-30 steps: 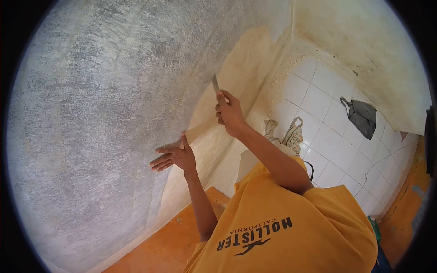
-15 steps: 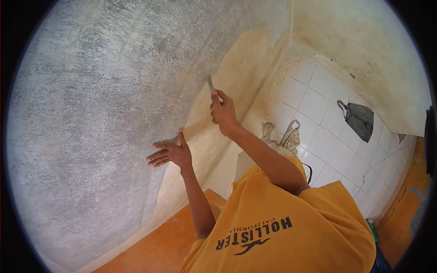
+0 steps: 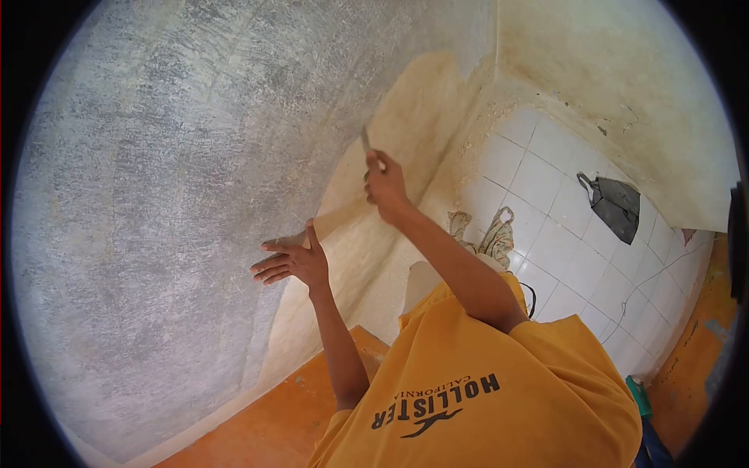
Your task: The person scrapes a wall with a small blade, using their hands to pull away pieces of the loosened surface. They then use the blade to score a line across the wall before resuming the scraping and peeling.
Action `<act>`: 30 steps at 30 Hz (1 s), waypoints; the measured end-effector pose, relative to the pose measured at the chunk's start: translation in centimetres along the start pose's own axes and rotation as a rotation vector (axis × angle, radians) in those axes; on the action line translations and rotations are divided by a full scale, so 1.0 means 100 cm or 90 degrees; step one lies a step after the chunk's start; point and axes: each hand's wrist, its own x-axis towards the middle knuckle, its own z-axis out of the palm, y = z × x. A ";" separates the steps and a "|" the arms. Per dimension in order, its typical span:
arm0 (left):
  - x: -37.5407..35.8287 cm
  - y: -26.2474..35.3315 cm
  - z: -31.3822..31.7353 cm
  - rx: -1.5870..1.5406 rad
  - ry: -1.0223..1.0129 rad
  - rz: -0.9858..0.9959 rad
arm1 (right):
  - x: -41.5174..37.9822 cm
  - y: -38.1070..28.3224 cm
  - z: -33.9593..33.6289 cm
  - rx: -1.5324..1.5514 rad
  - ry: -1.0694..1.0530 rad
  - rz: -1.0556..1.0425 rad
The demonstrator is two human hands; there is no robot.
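Note:
My right hand (image 3: 385, 186) is closed round the handle of a scraper (image 3: 364, 139), whose thin grey blade shows almost edge-on. The blade's tip is at the wall, along the border between the rough grey surface (image 3: 179, 179) and a bare cream patch (image 3: 413, 109). Lower and to the left, my left hand (image 3: 295, 259) lies against the wall with its fingers stretched out and the thumb raised. It holds nothing and spans the same border.
White floor tiles (image 3: 538, 191) lie at the right, bearing a dark grey bag (image 3: 616, 207) and a thin wire (image 3: 624, 304). A patterned cloth (image 3: 498, 235) is by my legs. An orange surface (image 3: 281, 417) runs below the wall. A second wall (image 3: 624, 86) meets this one at a corner.
My right hand has shifted a little right and down with the scraper, its blade now slightly blurred. My left hand stays in the same place on the wall.

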 end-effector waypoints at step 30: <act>-0.002 0.001 0.000 0.005 -0.003 -0.010 | -0.003 -0.002 0.002 0.005 -0.014 0.017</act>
